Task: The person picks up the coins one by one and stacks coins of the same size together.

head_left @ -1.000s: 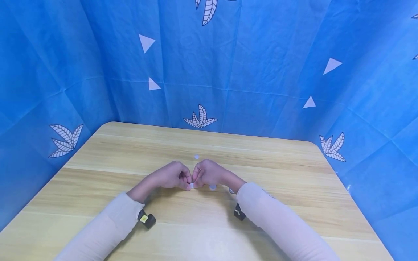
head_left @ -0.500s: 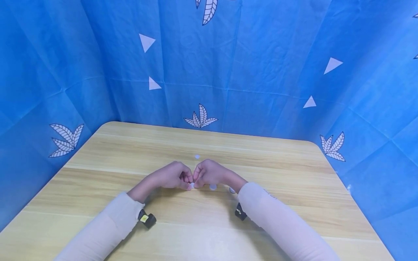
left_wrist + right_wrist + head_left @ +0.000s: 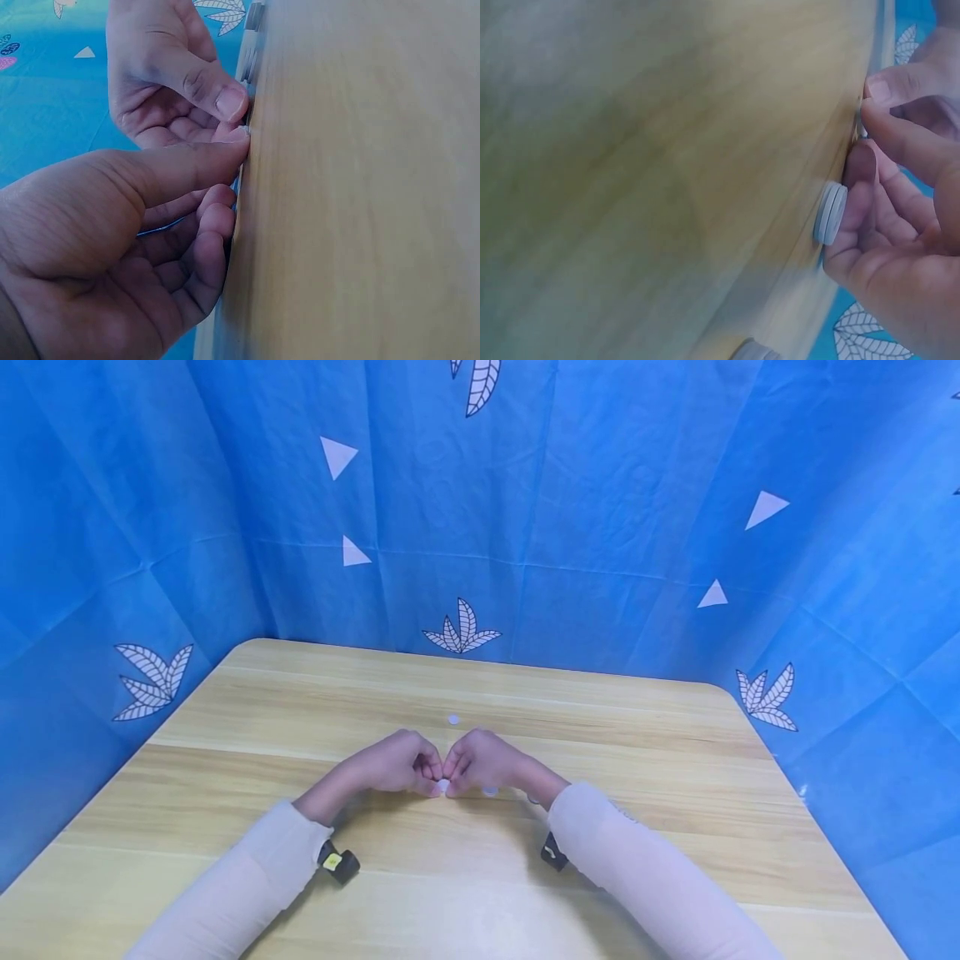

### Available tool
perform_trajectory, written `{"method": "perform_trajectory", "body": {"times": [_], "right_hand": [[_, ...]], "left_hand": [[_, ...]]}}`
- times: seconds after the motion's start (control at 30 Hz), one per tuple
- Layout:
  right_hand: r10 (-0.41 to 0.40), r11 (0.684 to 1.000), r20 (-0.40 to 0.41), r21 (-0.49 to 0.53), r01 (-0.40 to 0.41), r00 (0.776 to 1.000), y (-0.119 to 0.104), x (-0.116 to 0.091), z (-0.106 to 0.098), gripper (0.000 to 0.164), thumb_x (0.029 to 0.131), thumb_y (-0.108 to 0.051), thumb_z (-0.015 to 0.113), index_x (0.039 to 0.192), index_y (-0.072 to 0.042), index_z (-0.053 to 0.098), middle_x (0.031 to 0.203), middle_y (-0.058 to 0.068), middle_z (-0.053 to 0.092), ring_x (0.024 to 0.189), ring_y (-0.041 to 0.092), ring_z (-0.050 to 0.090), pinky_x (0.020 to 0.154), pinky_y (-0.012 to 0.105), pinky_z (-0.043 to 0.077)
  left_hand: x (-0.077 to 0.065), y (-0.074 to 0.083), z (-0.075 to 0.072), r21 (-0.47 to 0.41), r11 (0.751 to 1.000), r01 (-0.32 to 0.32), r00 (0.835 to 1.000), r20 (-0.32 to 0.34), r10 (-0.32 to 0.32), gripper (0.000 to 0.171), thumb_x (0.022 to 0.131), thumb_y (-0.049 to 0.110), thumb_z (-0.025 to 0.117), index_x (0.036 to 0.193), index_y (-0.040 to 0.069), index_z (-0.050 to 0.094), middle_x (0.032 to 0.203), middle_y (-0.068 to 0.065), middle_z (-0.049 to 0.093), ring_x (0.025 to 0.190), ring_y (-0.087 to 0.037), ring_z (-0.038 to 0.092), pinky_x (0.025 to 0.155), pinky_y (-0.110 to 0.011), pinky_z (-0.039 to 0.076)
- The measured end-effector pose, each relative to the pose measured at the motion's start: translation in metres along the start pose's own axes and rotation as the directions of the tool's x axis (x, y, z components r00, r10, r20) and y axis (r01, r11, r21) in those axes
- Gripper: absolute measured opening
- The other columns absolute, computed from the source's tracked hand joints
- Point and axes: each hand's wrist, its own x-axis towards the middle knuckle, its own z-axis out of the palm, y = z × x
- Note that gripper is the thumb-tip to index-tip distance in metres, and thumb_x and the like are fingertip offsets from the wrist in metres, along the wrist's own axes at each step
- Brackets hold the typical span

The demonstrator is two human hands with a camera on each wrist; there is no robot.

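A small silvery coin [image 3: 443,786] lies low at the tabletop between my two thumbs in the head view; whether others lie under it, I cannot tell. My left hand [image 3: 397,762] has thumb and fingertips pinched at its left side. From the right, my right hand [image 3: 483,760] pinches at the opposite side, its fingertips meeting the left ones. Fingers largely cover the coin in both wrist views. Close by the right hand's fingers stands a short stack of coins [image 3: 830,214], and another stack [image 3: 755,351] sits at the lower edge of the right wrist view.
Beyond the hands a single pale disc [image 3: 453,720] lies on the wooden table [image 3: 300,693]. A blue patterned cloth [image 3: 465,510] hangs around the table's back and sides. Dark wrist cameras [image 3: 339,864] sit under the sleeves.
The right hand has shifted slightly toward the person, covering more of the nearer coin stack, and more of the coin shows between the thumbs. The left hand stays nearly still.
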Motion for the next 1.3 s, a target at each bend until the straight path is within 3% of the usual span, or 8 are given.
{"method": "perform_trajectory", "body": {"times": [0.63,1.07,1.3], "right_hand": [[-0.026,0.997,-0.040,-0.078,0.023,0.999,-0.004,0.002,0.008,0.016,0.077,-0.002,0.087,0.088,-0.003,0.076,0.078,0.000,0.074,0.074,0.009,0.068,0.071,0.022,0.057],[-0.039,0.994,-0.026,-0.100,0.037,0.999,-0.006,-0.002,0.007,0.013,0.080,-0.004,0.086,0.088,-0.003,0.076,0.079,0.001,0.074,0.074,0.009,0.067,0.072,0.021,0.056],[-0.028,0.994,-0.030,-0.102,0.025,0.999,-0.007,-0.004,0.006,0.013,0.080,-0.005,0.086,0.087,-0.004,0.076,0.078,0.000,0.074,0.073,0.009,0.068,0.072,0.021,0.056]], "left_hand": [[-0.003,0.001,-0.004,0.002,1.000,0.021,1.000,-0.004,-0.021,0.013,0.082,0.008,0.085,0.089,0.010,0.075,0.077,0.005,0.067,0.070,-0.012,0.062,0.067,-0.027,0.056],[0.001,0.007,-0.021,0.032,0.998,0.054,0.999,-0.007,-0.053,0.011,0.083,0.004,0.081,0.090,0.009,0.074,0.080,0.003,0.068,0.073,-0.013,0.062,0.069,-0.028,0.055],[0.010,-0.001,-0.033,0.052,0.997,0.059,0.998,-0.033,-0.057,0.009,0.088,0.002,0.075,0.095,0.007,0.074,0.084,0.002,0.069,0.073,-0.014,0.063,0.070,-0.029,0.056]]}}
